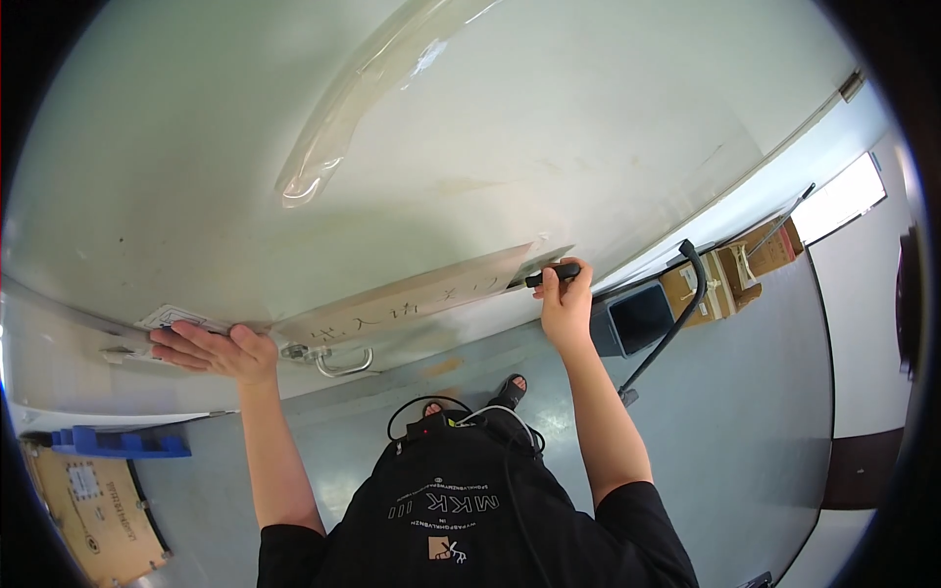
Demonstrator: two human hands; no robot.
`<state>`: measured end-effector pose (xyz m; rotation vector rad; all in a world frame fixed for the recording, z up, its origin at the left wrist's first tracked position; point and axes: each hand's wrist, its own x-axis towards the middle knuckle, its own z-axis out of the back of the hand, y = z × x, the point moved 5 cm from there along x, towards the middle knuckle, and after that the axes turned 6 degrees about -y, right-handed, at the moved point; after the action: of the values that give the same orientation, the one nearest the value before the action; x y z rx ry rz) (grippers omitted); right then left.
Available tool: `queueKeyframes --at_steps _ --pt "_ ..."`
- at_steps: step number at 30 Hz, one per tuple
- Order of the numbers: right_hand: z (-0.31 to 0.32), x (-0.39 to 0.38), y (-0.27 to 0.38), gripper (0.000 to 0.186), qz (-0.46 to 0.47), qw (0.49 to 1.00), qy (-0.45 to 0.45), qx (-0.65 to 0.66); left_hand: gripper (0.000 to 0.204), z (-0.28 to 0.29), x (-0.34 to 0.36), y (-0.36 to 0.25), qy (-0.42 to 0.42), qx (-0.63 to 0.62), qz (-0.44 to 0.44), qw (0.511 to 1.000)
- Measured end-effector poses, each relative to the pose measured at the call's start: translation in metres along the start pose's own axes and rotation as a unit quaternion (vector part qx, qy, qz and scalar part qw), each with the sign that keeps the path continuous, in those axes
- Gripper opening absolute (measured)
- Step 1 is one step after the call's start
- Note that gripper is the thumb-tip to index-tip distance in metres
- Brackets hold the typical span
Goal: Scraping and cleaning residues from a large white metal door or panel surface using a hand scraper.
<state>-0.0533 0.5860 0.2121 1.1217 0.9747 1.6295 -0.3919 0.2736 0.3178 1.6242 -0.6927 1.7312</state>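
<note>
In front of me is a white door [627, 118] with a long paper strip [392, 292] stuck across it, bearing handwritten characters. My left hand [230, 353] lies with fingers stretched out against the door, beside the strip's left end and partly over a small printed label [169, 316]. My right hand [569, 299] is closed round a short black-handled tool [557, 274], which looks like a scraper. A flat grey piece [542, 263] shows beside the tool at the strip's right end; whether it belongs to the tool, I cannot tell.
A metal lever handle [345, 365] juts from the door below the strip. Clear tape [363, 93] curves across the upper door. At right stand a grey bin [637, 318], a black-handled pole [676, 328] and cardboard boxes [701, 284]. A blue object [118, 443] and flat cardboard [103, 505] lie at left.
</note>
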Motion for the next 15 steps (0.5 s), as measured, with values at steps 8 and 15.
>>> queueKeyframes --at_steps 8,15 --pt "0.000 0.003 -0.008 0.035 -0.020 0.999 -0.009 0.027 0.073 0.000 -0.001 0.002 -0.001 0.000 0.000 1.000" --pt "0.001 0.001 -0.012 0.034 -0.028 0.999 0.008 0.013 0.073 0.000 0.001 0.000 -0.001 0.000 -0.001 1.000"
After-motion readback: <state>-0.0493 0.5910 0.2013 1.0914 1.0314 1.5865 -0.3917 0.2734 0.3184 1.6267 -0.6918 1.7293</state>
